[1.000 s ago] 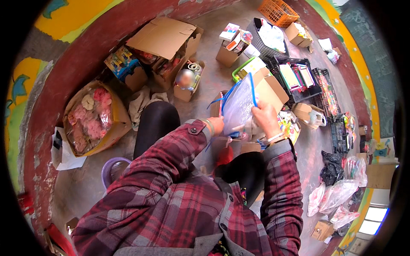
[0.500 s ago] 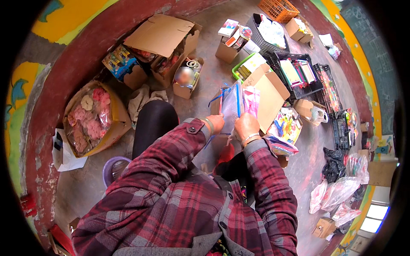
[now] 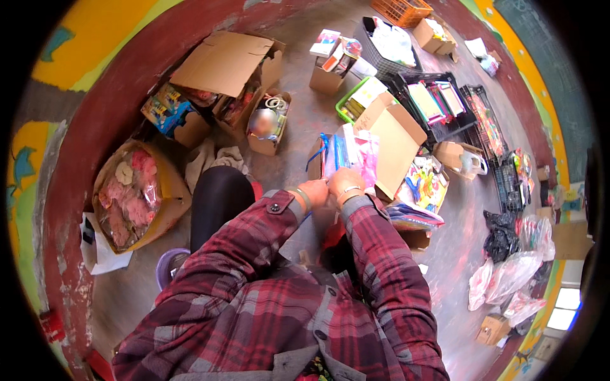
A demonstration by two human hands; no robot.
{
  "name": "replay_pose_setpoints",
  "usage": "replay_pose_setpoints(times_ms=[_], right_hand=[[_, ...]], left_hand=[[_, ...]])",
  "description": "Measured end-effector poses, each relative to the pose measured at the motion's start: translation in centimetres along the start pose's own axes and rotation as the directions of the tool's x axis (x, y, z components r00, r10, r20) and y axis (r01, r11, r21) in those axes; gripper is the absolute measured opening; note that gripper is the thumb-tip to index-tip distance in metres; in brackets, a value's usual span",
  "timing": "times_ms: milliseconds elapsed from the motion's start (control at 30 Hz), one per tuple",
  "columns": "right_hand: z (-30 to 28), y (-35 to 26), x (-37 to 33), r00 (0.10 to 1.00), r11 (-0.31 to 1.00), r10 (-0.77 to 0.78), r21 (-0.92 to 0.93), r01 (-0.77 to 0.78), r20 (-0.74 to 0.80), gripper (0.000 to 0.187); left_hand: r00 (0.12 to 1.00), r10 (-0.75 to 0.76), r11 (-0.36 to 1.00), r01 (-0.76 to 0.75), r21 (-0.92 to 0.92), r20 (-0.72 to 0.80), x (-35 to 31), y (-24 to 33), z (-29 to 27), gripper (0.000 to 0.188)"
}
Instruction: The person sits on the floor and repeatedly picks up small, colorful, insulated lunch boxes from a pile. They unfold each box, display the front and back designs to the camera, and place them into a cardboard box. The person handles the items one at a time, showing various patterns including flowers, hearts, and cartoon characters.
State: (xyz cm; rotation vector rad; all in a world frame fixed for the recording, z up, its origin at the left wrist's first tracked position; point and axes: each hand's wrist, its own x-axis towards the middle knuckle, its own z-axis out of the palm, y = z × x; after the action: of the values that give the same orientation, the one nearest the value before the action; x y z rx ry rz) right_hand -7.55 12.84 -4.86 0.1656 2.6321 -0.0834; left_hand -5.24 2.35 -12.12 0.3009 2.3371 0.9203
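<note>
A clear plastic pouch with blue edges [image 3: 336, 154] stands tilted in a cardboard box in front of me. My left hand [image 3: 314, 192] is closed at the pouch's near end, its fingertips pinched together. Right beside it, almost touching, my right hand [image 3: 347, 181] is closed on the same end. The fingers cover the exact spot they grip. A pink plastic packet [image 3: 367, 152] leans just right of the pouch. The raised cardboard flap [image 3: 397, 143] is behind that packet. A blue ribbon or strap [image 3: 325, 141] hangs at the pouch's left.
A box of colourful packets [image 3: 422, 184] sits to the right, near black crates [image 3: 445, 130]. Boxes of supplies [image 3: 269, 124] stand at the far left, and a bag of pink flowers [image 3: 135, 190] nearer. A purple bucket [image 3: 166, 267] is by my left leg. Plastic bags [image 3: 511, 279] lie at right.
My hands have come together at the pouch's near end, after being apart on its two sides. The pouch sits lower between them, and the view has shifted slightly.
</note>
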Motion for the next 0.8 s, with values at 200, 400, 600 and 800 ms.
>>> replay_pose_setpoints(times_ms=[200,400,600,800], right_hand=[[1.6,-0.5,1.8,0.995,0.994,0.101,0.03,-0.101,-0.004,0.025],[-1.6,1.1,-1.0,0.995,0.989,0.001,0.147,0.013,-0.101,0.023],[-9.5,12.3,-9.3,0.897,0.902,-0.092,0.345,0.259,-0.432,0.021],[-7.0,27.5,-14.7,0.972,0.992,0.108,-0.038,-0.119,-0.209,0.025]], left_hand=[[0.988,0.151,0.988,-0.151,0.011,0.0,-1.6,1.0,-1.4,0.032],[0.968,0.221,0.931,-0.246,0.269,0.119,-2.6,2.1,-2.3,0.03],[0.907,0.421,0.821,-0.375,0.43,-0.014,-3.2,2.9,-2.3,0.033],[0.754,0.648,0.721,-0.563,0.405,-0.106,-7.9,7.4,-5.0,0.031]])
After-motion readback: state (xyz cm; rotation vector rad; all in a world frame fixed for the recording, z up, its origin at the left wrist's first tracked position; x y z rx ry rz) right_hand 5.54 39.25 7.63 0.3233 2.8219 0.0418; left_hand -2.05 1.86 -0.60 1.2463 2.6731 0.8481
